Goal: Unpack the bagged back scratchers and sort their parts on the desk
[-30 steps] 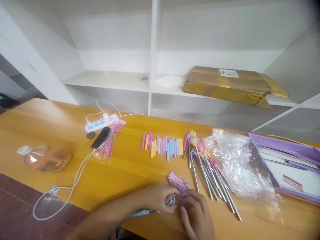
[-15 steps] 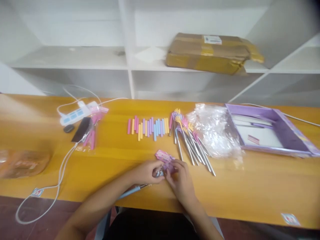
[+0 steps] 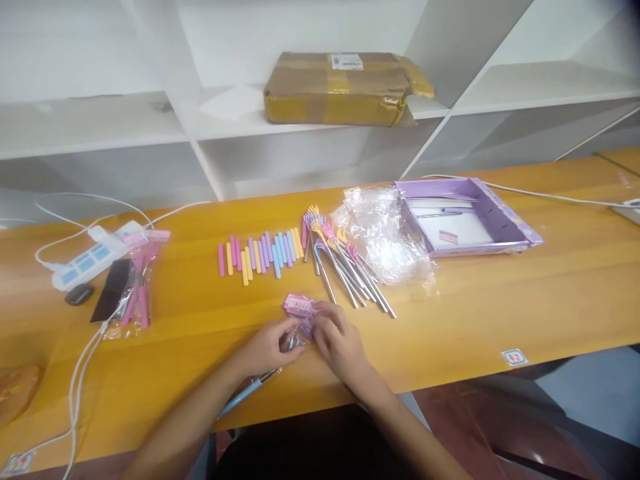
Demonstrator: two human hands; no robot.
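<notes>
Both hands meet low over the front of the table. My left hand [image 3: 267, 348] is closed around a back scratcher; its blue handle [image 3: 243, 398] and a short metal rod stick out below the wrist. Some pale blue shows between thumb and fingers. My right hand [image 3: 340, 341] pinches a pink and purple printed card [image 3: 299, 307], which seems to belong to a clear plastic sleeve; the fingers hide part of it. Beyond the hands lie a pile of metal back scratchers [image 3: 350, 267] with coloured hand-shaped heads and a row of pink, yellow, purple and blue handle sleeves [image 3: 260, 253].
Crumpled clear bags [image 3: 385, 233] lie against a purple box [image 3: 515, 237] at the right. To the left are a bagged pink item [image 3: 137, 293], a black object [image 3: 114, 287], white cables and a power strip [image 3: 93, 260]. A taped carton [image 3: 345, 90] sits on the shelf.
The view has swung to the right, so the table things appear further left. Both hands stay together, the right fingers curled more tightly at the card and plastic.
</notes>
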